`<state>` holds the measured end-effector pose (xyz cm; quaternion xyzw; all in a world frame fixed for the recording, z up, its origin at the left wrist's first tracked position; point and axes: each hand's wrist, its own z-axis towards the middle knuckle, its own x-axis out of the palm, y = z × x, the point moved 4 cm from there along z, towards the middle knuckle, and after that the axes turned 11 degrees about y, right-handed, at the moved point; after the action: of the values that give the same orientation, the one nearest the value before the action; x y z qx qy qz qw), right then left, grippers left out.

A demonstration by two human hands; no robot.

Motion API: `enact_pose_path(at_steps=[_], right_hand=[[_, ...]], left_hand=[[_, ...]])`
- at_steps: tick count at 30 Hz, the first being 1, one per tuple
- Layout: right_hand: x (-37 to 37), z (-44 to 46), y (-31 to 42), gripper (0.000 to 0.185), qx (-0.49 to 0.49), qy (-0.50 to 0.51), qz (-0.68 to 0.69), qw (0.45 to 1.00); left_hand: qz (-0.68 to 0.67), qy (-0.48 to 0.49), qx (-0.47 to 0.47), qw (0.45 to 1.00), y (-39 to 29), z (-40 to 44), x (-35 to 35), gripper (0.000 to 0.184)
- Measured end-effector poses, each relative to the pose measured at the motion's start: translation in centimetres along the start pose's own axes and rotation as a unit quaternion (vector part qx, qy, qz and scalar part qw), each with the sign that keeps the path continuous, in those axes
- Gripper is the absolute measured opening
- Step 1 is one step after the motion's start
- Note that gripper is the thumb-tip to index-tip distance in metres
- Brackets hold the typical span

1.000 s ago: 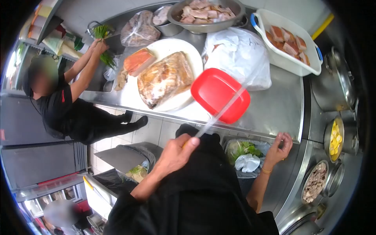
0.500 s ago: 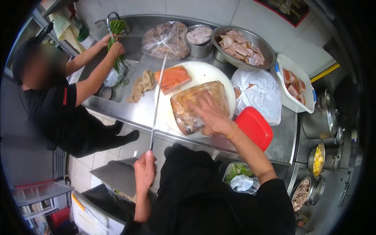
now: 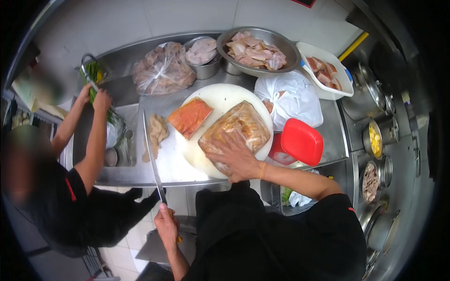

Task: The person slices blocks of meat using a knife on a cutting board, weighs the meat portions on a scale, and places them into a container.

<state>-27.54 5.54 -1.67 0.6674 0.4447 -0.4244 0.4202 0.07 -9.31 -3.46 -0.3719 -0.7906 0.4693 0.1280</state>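
Observation:
My left hand (image 3: pixel 167 225) is closed around the handle of a long, narrow knife (image 3: pixel 153 159). Its blade points away from me, left of the round white cutting board (image 3: pixel 220 91), with the tip beside a crumpled tan cloth (image 3: pixel 156 131). On the board lies a large browned slab of meat (image 3: pixel 248 124), apparently in clear plastic. My right hand (image 3: pixel 236 157) rests open on its near left part, fingers spread. Beside the slab, an orange-red block of meat (image 3: pixel 190 116) sits on the board, touched by neither hand.
At the left, another person's hands (image 3: pixel 96 98) hold green stalks at the sink. Behind the board stand a bag of meat (image 3: pixel 164 70) and a steel bowl of meat slices (image 3: pixel 258 56). A white bag (image 3: pixel 295 103), red lid (image 3: pixel 302 142) and white tub (image 3: pixel 335 91) are rightward.
The camera view has shifted. The knife has moved left, from across the board's edge to beside the board. My right hand has slid toward the slab's near left part.

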Motion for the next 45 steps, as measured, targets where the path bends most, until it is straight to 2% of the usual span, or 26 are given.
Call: enact_pose_path(at_steps=[2,5,8,12,18,21,24,33,36,39,42,45], right_hand=[[-0.1,-0.3,-0.5,0.11,-0.012,0.019,0.039,0.999],[0.1,-0.6,-0.8,0.102,-0.011,-0.004,0.065,0.998],[0.2,-0.5,-2.2,0.095,0.051,-0.045,0.011,0.998],[-0.2,-0.1,-6.0,0.095,0.094,-0.066,0.018,0.993],[-0.1,-0.2,-7.3,0.107,0.197,-0.078,0.043,0.976],[0.5,0.2,-7.6,0.111,0.199,-0.083,-0.031,0.976],[-0.1,0.1,-7.9,0.108,0.185,-0.065,0.013,0.981],[-0.4,2.8,-8.5,0.1,0.226,-0.137,0.029,0.964],[0.7,2.7,-8.9,0.099,0.205,-0.187,0.023,0.96],[1.6,1.9,-9.3,0.098,0.219,-0.256,0.078,0.938],[1.5,2.4,-9.6,0.096,0.189,-0.276,0.053,0.941],[1.2,4.3,-9.5,0.094,0.201,-0.275,0.06,0.938]], left_hand=[[0.002,0.017,0.01,1.0,-0.4,1.1,0.4,0.061],[-0.001,0.032,0.012,0.999,-0.3,2.2,1.2,0.059],[-0.005,0.049,0.021,0.999,-0.5,2.7,1.8,0.057],[-0.011,0.038,0.006,0.999,-0.8,2.5,2.5,0.059],[-0.013,0.028,-0.008,0.999,-0.3,2.8,3.1,0.062],[-0.021,0.024,-0.009,0.999,-0.2,3.3,3.0,0.063],[-0.031,0.017,-0.019,0.999,0.0,3.3,2.8,0.062],[-0.002,0.001,-0.044,0.999,-0.3,4.4,3.5,0.065],[0.001,-0.005,-0.061,0.998,-0.4,4.8,3.7,0.067],[0.017,0.001,-0.059,0.998,-0.8,4.9,3.4,0.069],[0.021,0.009,-0.068,0.997,-0.5,5.0,3.3,0.07],[0.041,0.028,-0.073,0.996,0.0,5.4,3.3,0.07]])
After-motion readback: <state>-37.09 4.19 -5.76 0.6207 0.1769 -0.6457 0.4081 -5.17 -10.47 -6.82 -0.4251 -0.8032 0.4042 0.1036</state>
